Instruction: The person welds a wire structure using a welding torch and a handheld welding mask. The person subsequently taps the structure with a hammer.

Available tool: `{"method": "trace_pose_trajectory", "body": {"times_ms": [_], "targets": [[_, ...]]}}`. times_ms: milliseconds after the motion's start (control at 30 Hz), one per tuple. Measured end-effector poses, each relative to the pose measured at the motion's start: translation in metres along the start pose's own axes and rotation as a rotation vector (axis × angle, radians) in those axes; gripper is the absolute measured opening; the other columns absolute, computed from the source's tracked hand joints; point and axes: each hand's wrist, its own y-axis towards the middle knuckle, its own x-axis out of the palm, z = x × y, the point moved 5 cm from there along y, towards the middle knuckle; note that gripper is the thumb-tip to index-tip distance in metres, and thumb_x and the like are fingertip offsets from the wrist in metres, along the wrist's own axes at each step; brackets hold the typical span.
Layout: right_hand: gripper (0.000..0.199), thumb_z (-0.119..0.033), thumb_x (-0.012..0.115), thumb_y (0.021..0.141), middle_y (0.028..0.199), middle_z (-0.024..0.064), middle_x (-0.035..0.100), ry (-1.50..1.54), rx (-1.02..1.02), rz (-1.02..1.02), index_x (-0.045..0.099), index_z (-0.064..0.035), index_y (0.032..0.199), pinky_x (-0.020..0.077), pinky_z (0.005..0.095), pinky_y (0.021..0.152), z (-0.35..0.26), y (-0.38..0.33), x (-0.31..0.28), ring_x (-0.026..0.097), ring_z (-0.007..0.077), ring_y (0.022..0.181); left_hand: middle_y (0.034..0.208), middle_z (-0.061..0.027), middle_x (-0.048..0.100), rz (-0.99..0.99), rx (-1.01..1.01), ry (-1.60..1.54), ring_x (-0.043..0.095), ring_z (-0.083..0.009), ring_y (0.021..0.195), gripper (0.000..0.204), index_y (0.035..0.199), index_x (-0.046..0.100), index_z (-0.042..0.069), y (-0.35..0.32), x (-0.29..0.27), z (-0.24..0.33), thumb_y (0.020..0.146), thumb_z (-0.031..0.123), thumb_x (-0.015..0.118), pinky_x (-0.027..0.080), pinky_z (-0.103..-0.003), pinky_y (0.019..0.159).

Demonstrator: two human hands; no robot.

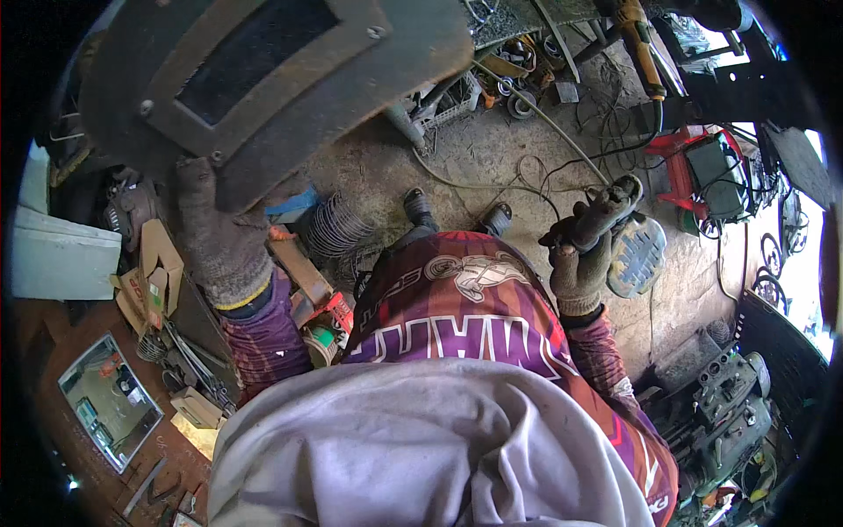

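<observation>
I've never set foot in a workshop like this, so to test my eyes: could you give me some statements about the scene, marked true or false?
1. The left hand holds a dark welding mask. True.
2. The right hand is bare and empty. False: the right hand is gloved and holds a dark tool.
3. A yellow-orange power tool shows near the upper right of the picture. True.
4. The coiled wire lies to the right of both feet. False: the coiled wire lies to the left of the feet.
</observation>
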Motion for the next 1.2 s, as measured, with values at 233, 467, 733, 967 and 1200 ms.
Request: {"method": "trace_pose_trajectory", "body": {"times_ms": [233, 467, 733, 967, 1200], "targets": [[0.057, -0.048, 0.065, 0.088, 0.086, 0.0066, 0.060, 0.022, -0.009, 0.034, 0.047, 0.0003, 0.112, 0.0477, 0.0273, 0.067, -0.008, 0.000, 0.004, 0.057, 0.0131, 0.072, 0.116, -0.0116, 0.060, -0.057, 0.251, 0.704, 0.062, -0.0238, 0.102, 0.041, 0.123, 0.056, 0.006, -0.021, 0.021, -0.007, 0.086, 0.016, 0.071, 0.053, -0.036, 0.084], [0.073, -0.053, 0.064, 0.086, 0.084, 0.0061, 0.062, -0.042, 0.016, 0.008, 0.041, 0.0021, 0.129, 0.0444, 0.0225, 0.057, 0.006, 0.002, -0.003, 0.054, 0.0098, 0.060, 0.116, -0.0119, 0.060, -0.208, 0.570, 1.383, 0.056, -0.0369, 0.111, 0.048, 0.108, 0.068, 0.019, -0.041, 0.035, -0.004, 0.062, 0.008, 0.079, 0.041, -0.053, 0.097], [0.067, -0.050, 0.061, 0.090, 0.076, 0.0050, 0.057, -0.015, -0.037, 0.070, 0.042, 0.0044, 0.125, 0.0455, 0.0248, 0.056, -0.010, 0.003, 0.007, 0.055, 0.0114, 0.059, 0.113, -0.0103, 0.062, -0.284, 0.542, 1.154, 0.060, -0.0282, 0.107, 0.039, 0.109, 0.067, 0.014, -0.035, 0.039, -0.019, 0.072, 0.003, 0.076, 0.048, -0.043, 0.090], [0.057, -0.045, 0.063, 0.089, 0.081, 0.0058, 0.056, 0.147, 0.045, 0.057, 0.045, 0.0028, 0.115, 0.0452, 0.0262, 0.057, 0.011, 0.001, -0.001, 0.054, 0.0130, 0.061, 0.106, -0.0104, 0.064, -0.087, 0.075, 0.381, 0.064, -0.0219, 0.097, 0.036, 0.114, 0.061, 0.002, -0.026, 0.044, -0.023, 0.080, 0.001, 0.072, 0.054, -0.034, 0.083], [0.071, -0.051, 0.064, 0.088, 0.089, 0.0074, 0.060, 0.029, -0.008, 0.035, 0.043, 0.0051, 0.125, 0.0477, 0.0285, 0.068, -0.011, 0.004, 0.005, 0.057, 0.0125, 0.071, 0.110, -0.0055, 0.067, -0.313, 0.551, 1.400, 0.064, -0.0257, 0.100, 0.027, 0.104, 0.071, 0.014, -0.037, 0.042, -0.018, 0.078, 0.010, 0.074, 0.050, -0.043, 0.091]]}}
